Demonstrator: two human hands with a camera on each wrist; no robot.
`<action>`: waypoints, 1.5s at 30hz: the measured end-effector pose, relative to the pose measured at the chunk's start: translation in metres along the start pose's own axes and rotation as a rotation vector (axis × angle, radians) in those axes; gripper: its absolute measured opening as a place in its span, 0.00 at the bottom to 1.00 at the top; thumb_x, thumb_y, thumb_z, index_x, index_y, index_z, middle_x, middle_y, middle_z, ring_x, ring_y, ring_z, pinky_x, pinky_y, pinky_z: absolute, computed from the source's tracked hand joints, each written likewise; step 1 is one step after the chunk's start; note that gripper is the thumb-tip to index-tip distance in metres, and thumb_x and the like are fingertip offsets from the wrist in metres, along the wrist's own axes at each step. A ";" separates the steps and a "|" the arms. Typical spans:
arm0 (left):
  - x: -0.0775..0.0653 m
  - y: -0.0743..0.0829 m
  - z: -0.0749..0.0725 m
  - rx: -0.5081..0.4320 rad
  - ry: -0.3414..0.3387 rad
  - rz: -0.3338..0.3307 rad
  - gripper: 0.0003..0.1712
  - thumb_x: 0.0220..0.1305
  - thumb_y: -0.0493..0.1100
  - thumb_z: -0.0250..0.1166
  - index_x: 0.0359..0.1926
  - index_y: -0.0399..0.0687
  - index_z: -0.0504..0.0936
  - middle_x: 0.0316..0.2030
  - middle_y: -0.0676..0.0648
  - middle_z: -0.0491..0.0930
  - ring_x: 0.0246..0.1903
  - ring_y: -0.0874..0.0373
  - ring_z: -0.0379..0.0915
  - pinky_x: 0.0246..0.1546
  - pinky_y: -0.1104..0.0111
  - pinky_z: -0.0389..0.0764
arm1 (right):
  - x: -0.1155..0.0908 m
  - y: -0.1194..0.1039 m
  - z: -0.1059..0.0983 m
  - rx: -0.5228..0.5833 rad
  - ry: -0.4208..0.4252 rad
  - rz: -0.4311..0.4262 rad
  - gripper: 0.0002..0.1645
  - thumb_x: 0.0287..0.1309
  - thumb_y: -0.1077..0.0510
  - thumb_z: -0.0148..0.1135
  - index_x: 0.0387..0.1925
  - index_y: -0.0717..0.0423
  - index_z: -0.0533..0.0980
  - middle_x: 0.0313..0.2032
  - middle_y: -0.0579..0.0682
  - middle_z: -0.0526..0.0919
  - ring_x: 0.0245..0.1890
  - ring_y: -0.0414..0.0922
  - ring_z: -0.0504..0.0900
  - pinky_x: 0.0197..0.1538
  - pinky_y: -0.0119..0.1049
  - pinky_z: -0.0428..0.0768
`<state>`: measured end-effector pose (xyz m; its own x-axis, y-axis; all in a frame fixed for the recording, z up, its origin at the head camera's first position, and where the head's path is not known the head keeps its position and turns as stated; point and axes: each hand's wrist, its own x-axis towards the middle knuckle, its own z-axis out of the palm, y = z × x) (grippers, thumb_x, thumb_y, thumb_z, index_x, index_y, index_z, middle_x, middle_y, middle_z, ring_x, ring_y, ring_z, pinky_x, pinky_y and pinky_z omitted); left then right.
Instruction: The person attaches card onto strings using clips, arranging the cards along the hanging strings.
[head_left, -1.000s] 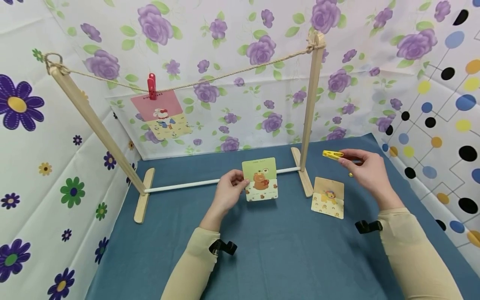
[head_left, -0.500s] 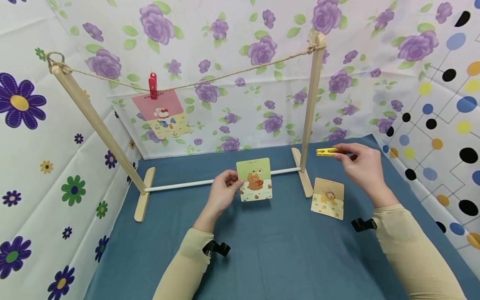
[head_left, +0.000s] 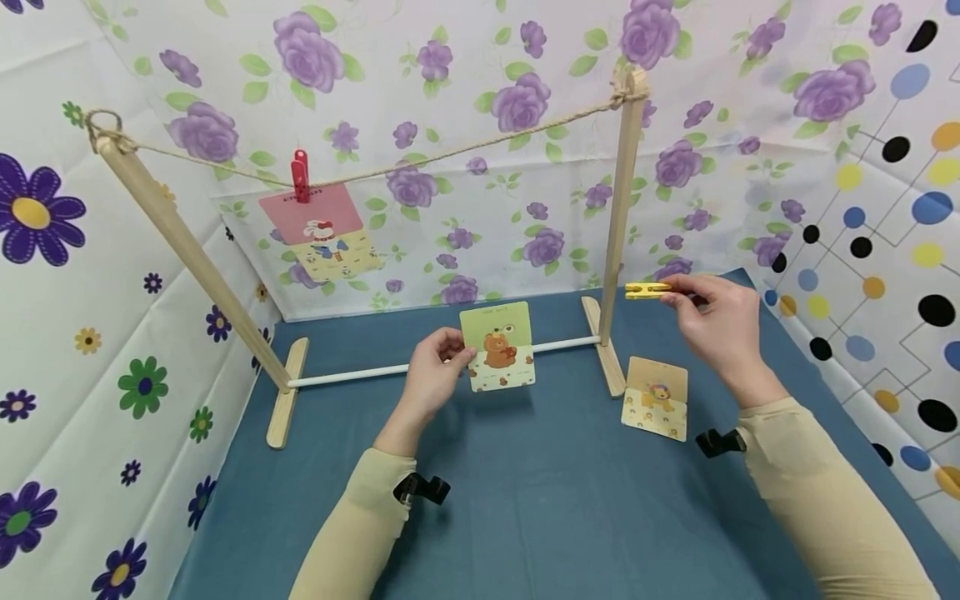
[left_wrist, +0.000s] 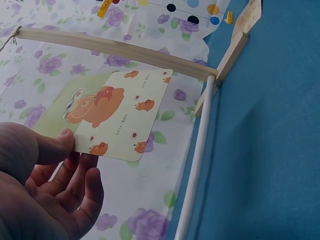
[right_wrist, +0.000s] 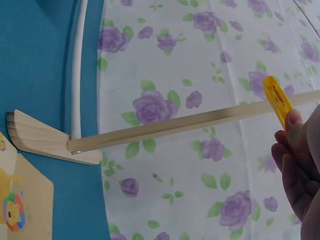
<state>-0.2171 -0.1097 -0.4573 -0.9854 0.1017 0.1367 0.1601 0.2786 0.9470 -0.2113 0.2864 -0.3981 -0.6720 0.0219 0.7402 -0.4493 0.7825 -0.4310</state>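
My left hand [head_left: 433,372] pinches the left edge of a green and cream bear card [head_left: 498,347] between thumb and fingers, holding it upright above the table. The left wrist view shows the thumb on the face of the bear card [left_wrist: 107,112]. Off to the right, my right hand [head_left: 716,333] pinches a yellow clothespin [head_left: 647,290] that points left, near the right post. In the right wrist view the clothespin [right_wrist: 277,97] stands out past the thumb. A pink and yellow rabbit card [head_left: 322,229] hangs from the rope [head_left: 450,157] under a red clothespin [head_left: 300,175].
A tan lion card [head_left: 656,398] lies on the blue cloth [head_left: 555,500] below the right hand. Wooden posts, left [head_left: 191,258] and right [head_left: 624,208], hold the rope. A white rod [head_left: 348,375] joins their feet. A flowered sheet [head_left: 465,75] hangs behind.
The left hand has moved left with the bear card and raised it slightly. The right hand has carried the yellow clothespin left and upward. The hanging rabbit card stays put.
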 end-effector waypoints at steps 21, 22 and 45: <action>0.010 0.020 -0.016 -0.048 0.073 0.056 0.08 0.77 0.38 0.67 0.52 0.38 0.84 0.41 0.41 0.84 0.40 0.43 0.80 0.44 0.47 0.81 | 0.029 -0.032 -0.003 0.042 -0.060 -0.157 0.09 0.60 0.70 0.77 0.43 0.61 0.91 0.37 0.56 0.92 0.25 0.48 0.86 0.34 0.17 0.68; 0.011 0.020 -0.016 -0.053 0.075 0.056 0.08 0.77 0.38 0.68 0.51 0.38 0.85 0.41 0.41 0.84 0.41 0.41 0.80 0.45 0.45 0.81 | 0.029 -0.034 -0.002 0.043 -0.061 -0.160 0.10 0.60 0.70 0.78 0.43 0.61 0.91 0.37 0.56 0.92 0.25 0.48 0.86 0.34 0.17 0.68; 0.015 0.028 -0.027 -0.057 0.106 0.043 0.10 0.76 0.41 0.69 0.50 0.38 0.88 0.40 0.43 0.85 0.39 0.48 0.78 0.39 0.64 0.82 | 0.038 -0.050 0.003 0.089 -0.084 -0.157 0.08 0.62 0.69 0.76 0.43 0.61 0.91 0.36 0.54 0.91 0.26 0.46 0.85 0.32 0.20 0.70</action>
<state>-0.2291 -0.1262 -0.4211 -0.9788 0.0105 0.2046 0.2018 0.2212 0.9541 -0.2163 0.2466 -0.3497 -0.6346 -0.1516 0.7579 -0.6006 0.7139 -0.3600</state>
